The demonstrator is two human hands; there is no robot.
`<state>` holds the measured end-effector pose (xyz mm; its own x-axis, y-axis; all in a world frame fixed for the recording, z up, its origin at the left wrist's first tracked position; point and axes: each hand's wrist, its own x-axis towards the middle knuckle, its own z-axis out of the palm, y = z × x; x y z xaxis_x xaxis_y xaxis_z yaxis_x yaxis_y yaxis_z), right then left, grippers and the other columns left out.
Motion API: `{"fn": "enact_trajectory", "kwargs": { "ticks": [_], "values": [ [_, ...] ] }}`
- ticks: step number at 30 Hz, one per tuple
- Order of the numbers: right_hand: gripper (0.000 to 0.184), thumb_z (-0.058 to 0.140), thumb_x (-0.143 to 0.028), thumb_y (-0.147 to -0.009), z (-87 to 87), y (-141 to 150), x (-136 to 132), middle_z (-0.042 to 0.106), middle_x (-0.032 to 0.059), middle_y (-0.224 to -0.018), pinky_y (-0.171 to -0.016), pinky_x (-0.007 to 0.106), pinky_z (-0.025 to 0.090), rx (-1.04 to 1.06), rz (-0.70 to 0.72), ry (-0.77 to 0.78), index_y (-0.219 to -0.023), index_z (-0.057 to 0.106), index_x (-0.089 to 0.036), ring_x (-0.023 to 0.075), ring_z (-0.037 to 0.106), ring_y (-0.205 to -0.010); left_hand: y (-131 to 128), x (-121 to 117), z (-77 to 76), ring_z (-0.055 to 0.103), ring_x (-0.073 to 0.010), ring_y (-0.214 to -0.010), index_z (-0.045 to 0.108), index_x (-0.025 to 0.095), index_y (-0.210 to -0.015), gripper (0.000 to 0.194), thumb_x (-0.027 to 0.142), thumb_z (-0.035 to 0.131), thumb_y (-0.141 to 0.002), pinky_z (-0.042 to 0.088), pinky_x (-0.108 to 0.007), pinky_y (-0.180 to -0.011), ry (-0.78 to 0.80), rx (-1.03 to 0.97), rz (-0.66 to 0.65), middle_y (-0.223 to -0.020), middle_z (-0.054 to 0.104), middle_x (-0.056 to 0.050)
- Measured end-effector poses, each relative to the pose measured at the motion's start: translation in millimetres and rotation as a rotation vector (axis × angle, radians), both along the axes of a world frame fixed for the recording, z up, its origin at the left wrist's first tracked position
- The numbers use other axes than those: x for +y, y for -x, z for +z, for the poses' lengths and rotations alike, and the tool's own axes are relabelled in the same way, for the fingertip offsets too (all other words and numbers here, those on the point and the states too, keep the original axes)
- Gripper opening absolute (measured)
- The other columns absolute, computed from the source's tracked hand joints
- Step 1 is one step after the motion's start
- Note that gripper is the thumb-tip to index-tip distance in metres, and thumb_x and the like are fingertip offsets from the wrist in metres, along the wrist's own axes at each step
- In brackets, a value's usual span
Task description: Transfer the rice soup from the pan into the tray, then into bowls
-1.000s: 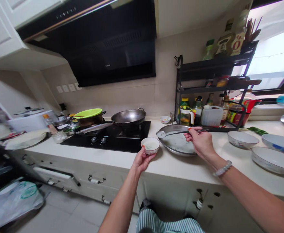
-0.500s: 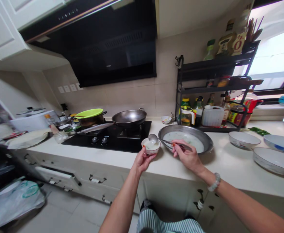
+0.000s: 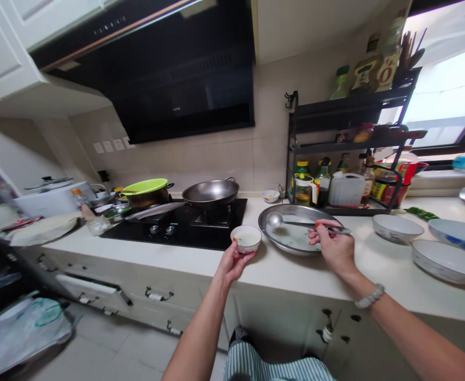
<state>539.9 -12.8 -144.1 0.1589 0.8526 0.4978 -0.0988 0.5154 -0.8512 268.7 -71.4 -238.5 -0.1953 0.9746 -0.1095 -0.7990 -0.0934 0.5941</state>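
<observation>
The small bowl (image 3: 246, 238) sits on the counter (image 3: 375, 270) just in front of the hob (image 3: 185, 225), with the left hand (image 3: 232, 262) cupped around its near side. The right hand (image 3: 333, 246) grips a ladle (image 3: 296, 222) by the handle, its scoop over the left part of the metal pan (image 3: 292, 241), which holds a pale liquid. A wok (image 3: 211, 191) rests on the hob behind.

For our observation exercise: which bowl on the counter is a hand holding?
The small white bowl beside the hob, gripped by the left hand; the larger bowls right sit untouched.
</observation>
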Motion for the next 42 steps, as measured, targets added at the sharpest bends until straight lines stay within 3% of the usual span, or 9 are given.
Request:
{"fn": "enact_trajectory", "kwargs": {
  "ticks": [4,10,16,21,30,42],
  "values": [
    [0.043,0.071,-0.061,-0.074,-9.8,-11.1,10.6,0.065,0.0014,-0.053,-0.045,0.032,0.054,-0.147,-0.027,0.013,-0.085,0.061,-0.021,0.0195,0.062,-0.042,-0.6,-1.7,2.6,0.057,-0.0398,-0.132,0.053,0.010,-0.138,0.050,0.029,0.067,-0.094,0.052,-0.057,-0.106,0.008,-0.005,0.003,-0.138,0.062,-0.023],
    [0.038,0.066,-0.059,-0.077,-19.2,-5.8,11.5,0.067,0.0026,-0.055,-0.044,0.032,0.053,-0.294,0.004,-0.007,-0.086,0.065,-0.023,0.0203,0.063,-0.042,1.8,0.1,-1.5,0.055,-0.0414,-0.134,0.051,0.011,-0.141,0.058,0.031,0.072,-0.091,0.050,-0.058,-0.107,0.007,0.006,0.000,-0.142,0.059,-0.024],
    [0.035,0.076,-0.050,-0.066,-17.9,-0.2,23.4,0.067,0.0041,-0.053,-0.039,0.028,0.051,-0.047,0.012,0.123,-0.078,0.063,-0.020,0.0188,0.061,-0.040,2.5,2.1,-5.0,0.053,-0.0428,-0.135,0.054,0.009,-0.138,0.059,0.032,0.075,-0.088,0.050,-0.059,-0.107,0.000,0.009,0.014,-0.144,0.057,-0.025],
    [0.035,0.081,-0.044,-0.058,-15.1,-3.5,31.2,0.061,-0.0006,-0.048,-0.038,0.027,0.052,0.168,0.009,0.184,-0.075,0.060,-0.021,0.0176,0.061,-0.041,1.0,0.7,-1.9,0.052,-0.0429,-0.136,0.057,0.009,-0.134,0.057,0.032,0.077,-0.086,0.048,-0.060,-0.109,-0.003,0.000,0.004,-0.142,0.058,-0.025],
    [0.035,0.083,-0.039,-0.058,-19.5,-11.4,28.2,0.065,0.0011,-0.052,-0.039,0.027,0.053,0.218,-0.001,0.223,-0.078,0.060,-0.021,0.0181,0.063,-0.044,0.2,-1.0,0.7,0.055,-0.0413,-0.134,0.053,0.010,-0.139,0.059,0.031,0.075,-0.088,0.048,-0.059,-0.109,0.002,0.002,-0.004,-0.140,0.061,-0.024],
    [0.036,0.079,-0.047,-0.062,-26.2,-9.9,23.0,0.063,0.0001,-0.049,-0.039,0.030,0.052,0.137,-0.062,0.156,-0.081,0.060,-0.022,0.0204,0.063,-0.043,3.6,0.3,-3.8,0.056,-0.0413,-0.133,0.050,0.009,-0.143,0.065,0.032,0.075,-0.088,0.050,-0.057,-0.108,-0.008,0.015,-0.021,-0.140,0.061,-0.025]
  ]
}}
